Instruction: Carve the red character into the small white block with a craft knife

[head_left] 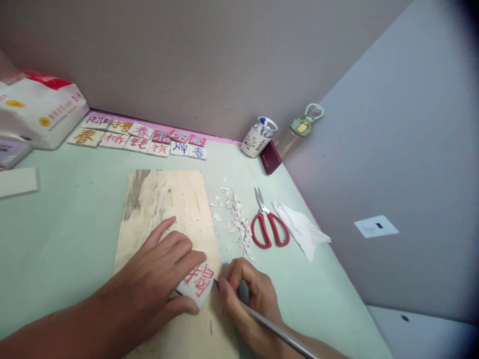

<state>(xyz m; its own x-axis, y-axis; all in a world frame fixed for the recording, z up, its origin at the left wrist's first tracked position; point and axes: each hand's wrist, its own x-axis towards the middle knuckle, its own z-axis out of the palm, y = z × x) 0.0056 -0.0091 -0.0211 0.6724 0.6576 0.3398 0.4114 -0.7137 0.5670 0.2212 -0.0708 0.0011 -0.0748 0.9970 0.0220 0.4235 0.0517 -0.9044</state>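
Observation:
On a wooden board (164, 199) lies a small white square piece (198, 289) with a red Chinese character on it. My left hand (160, 269) lies over the board and grips this piece by its edges, between thumb and forefinger. In my right hand (250, 299) is a slim metal craft knife (280, 334), held like a pen. Its dark tip meets the right edge of the white piece, close to the red strokes. White shavings (237, 219) are scattered on the table just right of the board.
Red-handled scissors (267, 224) and a crumpled tissue (303, 229) lie to the right. Behind them stand a paper-wrapped cup (258, 139), a dark red box (271, 158) and a bottle (299, 127). Several character pieces (119, 139) line the back edge, beside a tissue pack (48, 109).

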